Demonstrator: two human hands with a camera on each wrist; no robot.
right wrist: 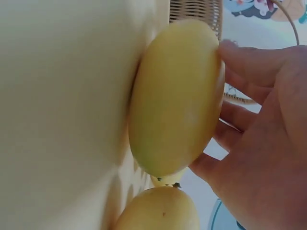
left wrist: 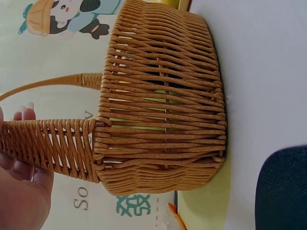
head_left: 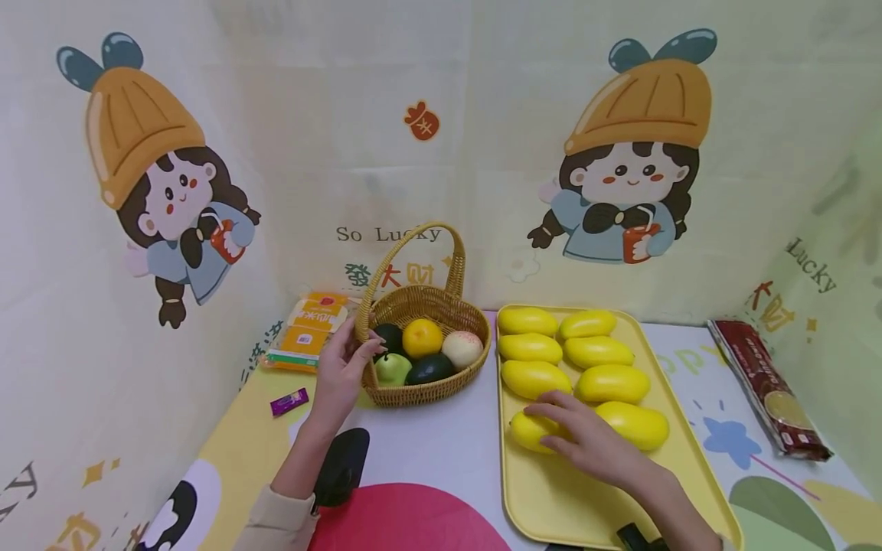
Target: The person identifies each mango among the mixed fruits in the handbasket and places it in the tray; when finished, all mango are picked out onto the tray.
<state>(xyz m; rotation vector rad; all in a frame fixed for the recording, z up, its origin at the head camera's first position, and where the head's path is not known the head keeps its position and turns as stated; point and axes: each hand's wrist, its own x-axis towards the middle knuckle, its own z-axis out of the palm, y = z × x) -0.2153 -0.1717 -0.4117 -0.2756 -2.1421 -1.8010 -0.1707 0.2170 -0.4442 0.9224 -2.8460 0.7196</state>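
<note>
At the base of the wicker basket's handle [left wrist: 53,146], my left hand [head_left: 342,363] grips it, with the fingers behind. The basket [head_left: 427,392] stands upright on the table and contains an orange [head_left: 423,338], a green pear [head_left: 393,370], a pale pinkish peach [head_left: 462,350] and two dark green fruits that look like avocados [head_left: 430,370]. Over the yellow tray [head_left: 551,501], my right hand [head_left: 592,440] holds the front-left mango [right wrist: 177,96] between thumb and fingers. That mango lies on the tray; several more yellow mangoes [head_left: 536,379] sit behind and beside it in two columns.
Orange packets [head_left: 310,333] lie left of the basket, and a small purple wrapper [head_left: 289,402] sits nearer. A long dark red package [head_left: 768,386] lies right of the tray. Printed cloth walls [head_left: 482,153] rise at the back and sides.
</note>
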